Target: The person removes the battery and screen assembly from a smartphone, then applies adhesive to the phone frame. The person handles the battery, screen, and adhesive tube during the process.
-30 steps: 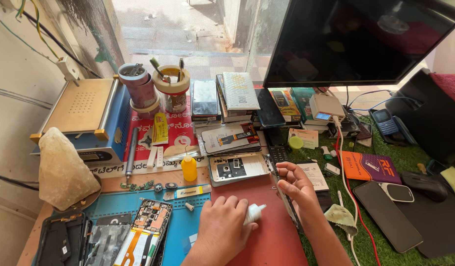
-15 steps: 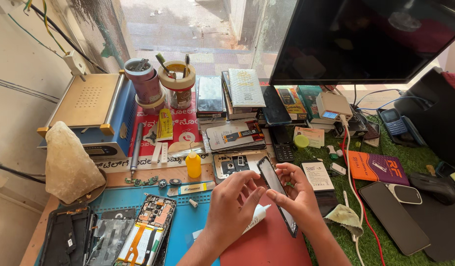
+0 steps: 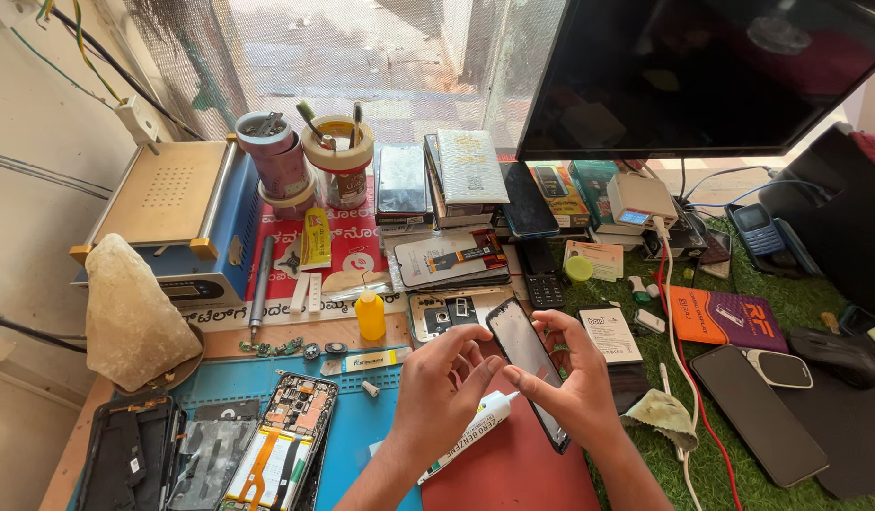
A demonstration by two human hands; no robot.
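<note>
Two hands on one part: right hand point(image 3: 577, 393) cradles a black phone screen panel point(image 3: 526, 377) from below and behind, thumb along its right edge, panel tilted on its long edge above the red mat point(image 3: 513, 473). Left hand point(image 3: 444, 386) is closed loosely over the panel's lower left side, fingertips point(image 3: 482, 369) touching the glass; a white glue tube point(image 3: 475, 431) lies under that hand on the red mat, nozzle toward the panel. Can't tell if the left hand actually pinches the tube or just rests over it.

Panel sits near the front edge of the bench, roughly centre, just in front of an opened phone back housing point(image 3: 441, 315).

Around it:
- blue work mat point(image 3: 362, 431) left of the red one, with a disassembled phone point(image 3: 284, 445) and two more dark phone shells toward the front-left corner
- small yellow bottle point(image 3: 370, 315) just behind the blue mat
- blue-and-gold heating plate machine point(image 3: 177, 213) at the back-left, pale lumpy rock point(image 3: 132, 317) in front of it
- tape rolls and tool cup point(image 3: 335, 156) at the back
- black monitor point(image 3: 702, 76) at the back-right
- green turf mat point(image 3: 787, 312) on the right side, carrying a dark phone point(image 3: 759, 414), a purple booklet point(image 3: 726, 317), a crumpled cloth point(image 3: 664, 416)
</note>
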